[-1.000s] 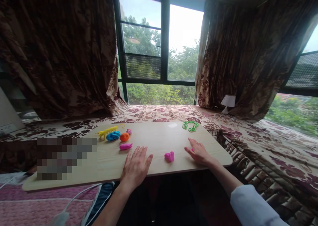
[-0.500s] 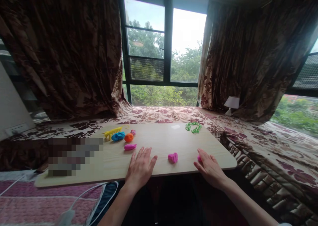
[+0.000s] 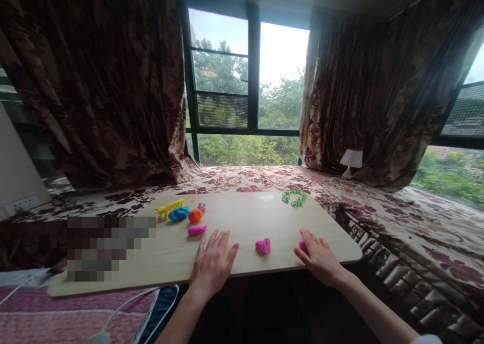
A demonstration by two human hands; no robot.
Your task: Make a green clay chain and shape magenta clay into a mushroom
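Left of the pink lump on the table, the left hand lies flat, fingers spread, holding nothing; to the lump's right, the right hand, fingers extended, partly covers another pink piece, grip unclear.

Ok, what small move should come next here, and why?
Perhaps a short forward roll of the pink piece under the right hand: the fingers are outstretched, partly covering it, and the hand is by the table's near edge, so more tabletop lies ahead.
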